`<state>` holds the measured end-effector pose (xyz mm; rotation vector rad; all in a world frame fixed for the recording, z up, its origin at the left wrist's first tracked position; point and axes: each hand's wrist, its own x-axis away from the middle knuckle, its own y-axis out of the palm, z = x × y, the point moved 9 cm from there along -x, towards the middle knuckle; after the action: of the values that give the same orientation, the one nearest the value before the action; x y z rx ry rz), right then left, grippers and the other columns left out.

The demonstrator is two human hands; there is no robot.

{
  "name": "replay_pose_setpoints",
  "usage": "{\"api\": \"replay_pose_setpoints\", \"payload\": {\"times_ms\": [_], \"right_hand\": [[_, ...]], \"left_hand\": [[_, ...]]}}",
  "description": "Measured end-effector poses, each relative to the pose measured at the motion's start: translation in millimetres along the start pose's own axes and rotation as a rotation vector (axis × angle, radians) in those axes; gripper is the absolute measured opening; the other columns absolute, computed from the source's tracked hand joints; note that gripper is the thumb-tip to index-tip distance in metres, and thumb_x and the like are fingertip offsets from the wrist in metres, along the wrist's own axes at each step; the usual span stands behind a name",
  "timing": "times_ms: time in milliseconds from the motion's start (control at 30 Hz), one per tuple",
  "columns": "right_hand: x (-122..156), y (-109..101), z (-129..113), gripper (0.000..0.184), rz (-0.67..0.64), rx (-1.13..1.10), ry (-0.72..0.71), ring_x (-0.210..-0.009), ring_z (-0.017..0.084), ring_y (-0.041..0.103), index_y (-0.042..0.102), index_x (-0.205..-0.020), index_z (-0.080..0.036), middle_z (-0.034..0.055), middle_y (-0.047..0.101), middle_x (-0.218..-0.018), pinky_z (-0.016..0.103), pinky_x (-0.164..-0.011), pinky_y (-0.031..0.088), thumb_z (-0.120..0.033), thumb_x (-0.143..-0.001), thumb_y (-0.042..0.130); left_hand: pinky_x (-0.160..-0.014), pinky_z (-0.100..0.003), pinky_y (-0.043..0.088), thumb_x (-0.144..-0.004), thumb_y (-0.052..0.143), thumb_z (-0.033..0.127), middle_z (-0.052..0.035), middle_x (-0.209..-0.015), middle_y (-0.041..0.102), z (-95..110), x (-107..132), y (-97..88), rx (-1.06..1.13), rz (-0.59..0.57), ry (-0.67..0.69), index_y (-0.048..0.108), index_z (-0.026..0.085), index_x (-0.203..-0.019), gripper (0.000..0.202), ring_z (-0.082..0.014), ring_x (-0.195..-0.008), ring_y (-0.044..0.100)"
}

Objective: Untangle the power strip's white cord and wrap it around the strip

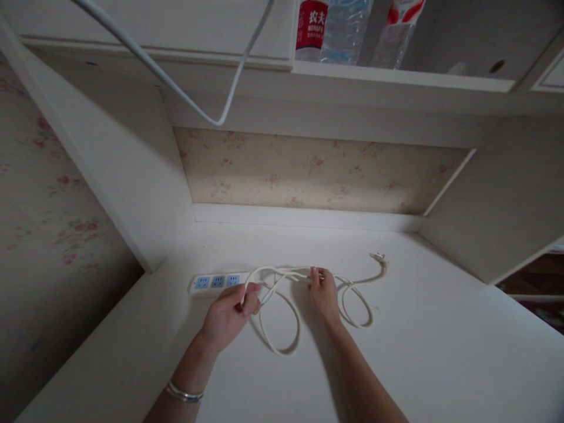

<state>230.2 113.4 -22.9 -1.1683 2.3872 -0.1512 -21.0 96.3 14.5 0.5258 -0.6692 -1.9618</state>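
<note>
A white power strip (215,282) with blue sockets lies on the white desk (440,352). Its white cord (286,317) runs right in loose loops and ends in a plug (379,258). My left hand (231,314) is closed on the cord just right of the strip. My right hand (324,294) pinches the cord farther right, at the top of the loops. The loops lie on the desk below and beside both hands.
The desk sits in a white alcove with side panels left and right and flowered wallpaper (308,170) behind. A shelf (396,73) above holds water bottles (343,29). Another white cable (176,88) hangs across the upper left.
</note>
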Motion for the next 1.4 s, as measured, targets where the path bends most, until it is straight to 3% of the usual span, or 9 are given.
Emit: {"api": "replay_pose_setpoints", "payload": {"times_ms": [100,233,367,500,633,733,867,1000,1400], "right_hand": [[-3,-5,2,0.044,0.008,0.040,0.061,-0.078,0.024,0.060,0.062,-0.088,-0.017,0.0114,0.068,-0.085,0.034,-0.072,0.044,-0.056,-0.085,0.043],[0,-5,-7,0.045,-0.027,0.031,0.082,-0.080,0.023,0.060,0.061,-0.091,-0.017,0.0089,0.068,-0.086,0.034,-0.073,0.043,-0.057,-0.086,0.041],[8,-3,-28,0.041,-0.042,0.010,-0.009,-0.082,0.022,0.059,0.061,-0.091,-0.018,0.0070,0.068,-0.088,0.032,-0.076,0.042,-0.055,-0.088,0.042],[13,-1,-37,0.040,-0.055,0.007,-0.049,-0.081,0.021,0.059,0.061,-0.090,-0.019,0.0069,0.068,-0.088,0.032,-0.076,0.043,-0.054,-0.088,0.042],[14,-1,-38,0.039,-0.058,-0.050,-0.034,-0.082,0.021,0.059,0.062,-0.090,-0.018,0.0073,0.068,-0.088,0.032,-0.077,0.044,-0.053,-0.087,0.045],[17,7,-42,0.037,-0.121,-0.097,-0.051,-0.081,0.020,0.060,0.062,-0.088,-0.019,0.0065,0.069,-0.087,0.031,-0.076,0.044,-0.052,-0.087,0.046],[25,19,-50,0.033,-0.217,-0.091,-0.084,-0.076,0.019,0.060,0.063,-0.087,-0.019,0.0041,0.068,-0.082,0.029,-0.073,0.044,-0.049,-0.088,0.047],[27,24,-51,0.033,-0.239,-0.072,-0.070,-0.076,0.019,0.062,0.063,-0.089,-0.019,0.0043,0.069,-0.082,0.029,-0.071,0.045,-0.049,-0.088,0.048],[-1,-11,-15,0.050,-0.030,0.036,0.092,-0.057,0.019,0.062,0.063,-0.096,-0.016,0.0046,0.066,-0.064,0.028,-0.056,0.044,-0.060,-0.085,0.044]], "left_hand": [[-0.055,-0.026,0.036,-0.072,0.073,0.040,-0.0030,-0.058,0.060,-8,9,8.5,-0.112,-0.157,-0.080,0.074,0.016,-0.096,0.033,-0.0118,-0.053,0.050],[-0.051,-0.028,0.039,-0.072,0.064,0.060,-0.0124,-0.063,0.067,-24,21,19.3,-0.252,-0.320,-0.267,0.075,0.012,-0.074,0.049,-0.0168,-0.050,0.057],[-0.043,-0.023,0.034,-0.080,0.028,0.076,-0.0195,-0.068,0.069,-34,20,12.9,-0.148,-0.260,-0.450,0.073,0.004,-0.082,0.085,-0.0201,-0.050,0.064],[-0.040,-0.022,0.038,-0.076,0.021,0.082,-0.0190,-0.071,0.069,-32,11,3.3,0.061,-0.176,-0.520,0.065,0.003,-0.106,0.095,-0.0227,-0.052,0.067],[-0.044,-0.022,0.044,-0.080,0.032,0.076,-0.0124,-0.063,0.067,-32,4,-6.1,0.205,-0.042,-0.546,0.064,0.005,-0.103,0.081,-0.0171,-0.049,0.064],[-0.044,-0.019,0.042,-0.085,0.050,0.055,-0.0118,-0.073,0.070,-36,6,-4.7,0.146,0.007,-0.572,0.063,0.008,-0.108,0.054,-0.0118,-0.047,0.060],[-0.047,-0.016,0.042,-0.079,0.065,0.024,-0.0091,-0.087,0.069,-42,7,-8.6,0.010,0.123,-0.533,0.066,0.012,-0.104,0.027,-0.0061,-0.051,0.056],[-0.047,-0.012,0.038,-0.075,0.069,0.015,-0.0051,-0.077,0.065,-43,1,-23.9,-0.080,0.245,-0.421,0.069,0.013,-0.092,0.017,-0.0035,-0.052,0.050],[-0.049,-0.016,0.034,-0.077,0.068,0.015,-0.0008,-0.069,0.058,-13,-5,-20.8,0.065,0.113,-0.135,0.069,0.015,-0.102,0.025,-0.0034,-0.050,0.044]]}}
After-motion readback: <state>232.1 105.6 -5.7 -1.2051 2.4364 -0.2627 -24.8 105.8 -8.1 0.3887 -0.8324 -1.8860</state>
